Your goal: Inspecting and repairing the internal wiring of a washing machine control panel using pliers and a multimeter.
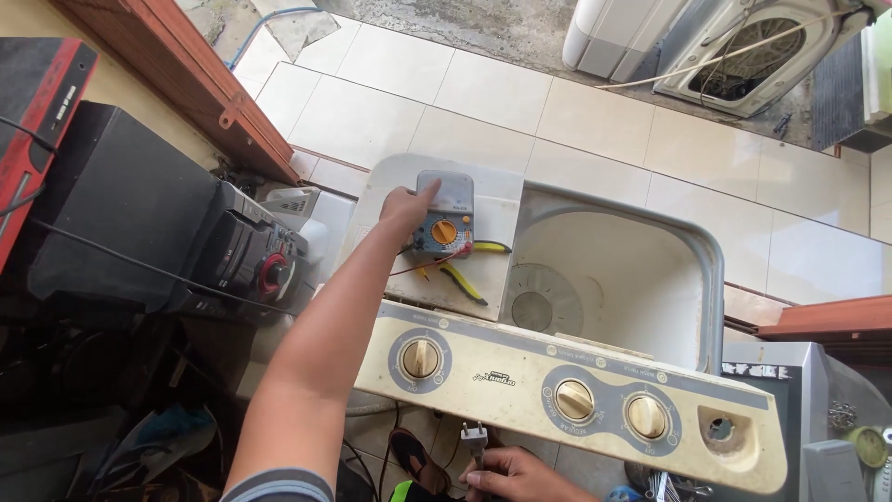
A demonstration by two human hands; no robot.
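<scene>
My left hand (405, 208) reaches forward and touches the left side of a grey analogue multimeter (444, 214) with an orange dial, which lies on the white lid of a twin-tub washing machine (613, 279). Yellow-handled pliers (462, 282) and test leads lie beside the meter. My right hand (520, 476), low at the frame's bottom, holds a white two-pin power plug (475, 437) upright. The machine's cream control panel (567, 395) with three knobs sits between the two hands.
A black stereo unit (251, 256) and speaker (121, 200) stand at the left. The open wash tub (595, 274) lies right of the meter. Another washer (743, 46) stands far back on the tiled floor. A grey appliance (818, 409) is at the right.
</scene>
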